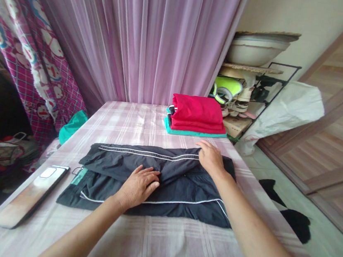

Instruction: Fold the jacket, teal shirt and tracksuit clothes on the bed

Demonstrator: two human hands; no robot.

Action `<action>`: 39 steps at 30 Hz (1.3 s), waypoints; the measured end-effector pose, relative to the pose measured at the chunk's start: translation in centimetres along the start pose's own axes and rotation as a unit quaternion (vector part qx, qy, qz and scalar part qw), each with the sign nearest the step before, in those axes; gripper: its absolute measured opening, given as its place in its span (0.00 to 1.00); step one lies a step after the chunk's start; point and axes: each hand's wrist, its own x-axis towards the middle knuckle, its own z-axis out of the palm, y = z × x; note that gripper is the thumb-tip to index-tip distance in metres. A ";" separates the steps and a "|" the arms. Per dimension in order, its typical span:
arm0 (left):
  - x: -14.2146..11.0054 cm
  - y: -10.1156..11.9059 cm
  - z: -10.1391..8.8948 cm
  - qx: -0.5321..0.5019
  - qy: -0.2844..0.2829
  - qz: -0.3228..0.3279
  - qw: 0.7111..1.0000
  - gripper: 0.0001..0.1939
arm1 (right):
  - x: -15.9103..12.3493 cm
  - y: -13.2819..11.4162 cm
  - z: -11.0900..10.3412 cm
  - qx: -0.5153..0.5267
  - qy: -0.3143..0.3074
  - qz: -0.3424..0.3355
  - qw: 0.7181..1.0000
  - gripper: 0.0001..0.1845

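A black garment with thin white piping (183, 188) lies partly folded across the checked pink cloth on the table (160, 244). My left hand (137, 187) rests flat on the garment's middle, fingers stretched out along the folded layer. My right hand (212, 156) lies palm down on the upper right part of the fold, fingers together and pressing the cloth. Neither hand holds anything lifted.
A stack of folded red and teal clothes (196, 117) sits at the table's far edge. A phone (30, 196) lies at the left. Behind hang pink curtains (151, 38). A rack with shoes and a basin (250, 71) stands right; dark cloth (294, 220) lies on the floor.
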 end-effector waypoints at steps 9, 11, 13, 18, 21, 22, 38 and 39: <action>0.0 -7.0 -1.5 0.167 0.024 -0.211 0.963 0.29 | -3.0 -9.7 4.5 0.034 -0.209 -0.176 0.961 0.28; -0.7 -7.7 -1.0 0.160 0.012 -0.218 0.963 0.30 | -3.2 -7.6 5.4 -0.013 -0.236 -0.107 0.966 0.30; -1.0 -7.8 -0.7 0.160 0.013 -0.218 0.963 0.31 | -3.3 -5.1 5.8 -0.049 -0.230 -0.059 0.970 0.30; -0.8 -7.3 -0.8 0.169 0.008 -0.222 0.960 0.32 | -3.8 -1.3 5.2 -0.093 -0.190 -0.014 0.977 0.30; -0.8 -7.3 -0.8 0.171 0.012 -0.218 0.961 0.32 | -3.7 -0.3 4.4 -0.094 -0.143 0.002 0.985 0.26; -0.8 -7.4 -0.8 0.170 0.014 -0.216 0.961 0.32 | -3.5 -0.1 4.1 -0.092 -0.128 0.012 0.987 0.24; -2.1 -1.4 1.0 0.015 0.079 -0.079 0.994 0.17 | -1.1 -2.7 4.0 -0.017 -0.150 0.031 0.988 0.10; -2.0 -0.8 1.0 -0.003 0.071 -0.087 0.994 0.12 | -1.0 -2.5 3.8 -0.004 -0.149 0.030 0.988 0.10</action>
